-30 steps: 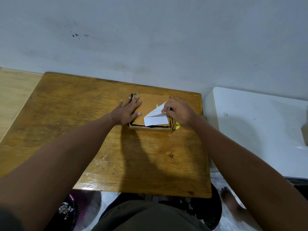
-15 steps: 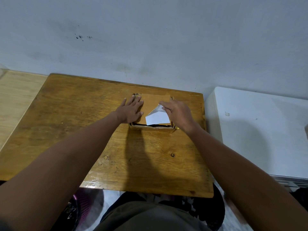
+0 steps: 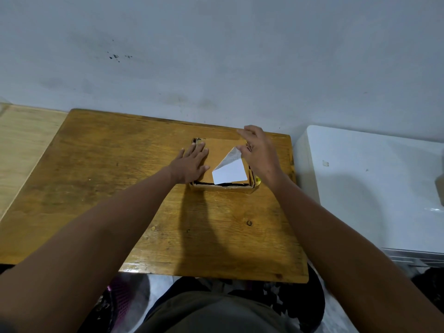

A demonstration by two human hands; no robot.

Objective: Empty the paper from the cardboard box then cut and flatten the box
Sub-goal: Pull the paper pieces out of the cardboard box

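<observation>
- A shallow, flat cardboard box of brown corrugated board is sitting on the far right part of a glossy, orange-brown wooden table, close to the wall.
- The box's top flap is lying smooth and nearly level; a dark slit is showing along its near edge, above the low front wall.
- The left hand is lying flat and open on the left part of the flap, fingers spread and pointing away from the person, pressing on the cardboard and gripping nothing.
- A white sheet of paper is lying on the right half of the flap — its near part a plain bright rectangle, its far part bending up into a greyish triangular point.
- The right hand is hovering above the box's right edge with fingers loosely curled; the raised tip of the paper is meeting the fingers, but whether they are pinching it cannot be told.
- Something small and shiny yellow is peeking out at the box's near right corner — too little of it is showing to name it.
- The table grain is running in long streaks, with a dark knot near the front and a shine along the near edge.
- A pale, scuffed wall is standing behind the table, and a smooth white rounded surface is sitting just beside the table on the right.
</observation>
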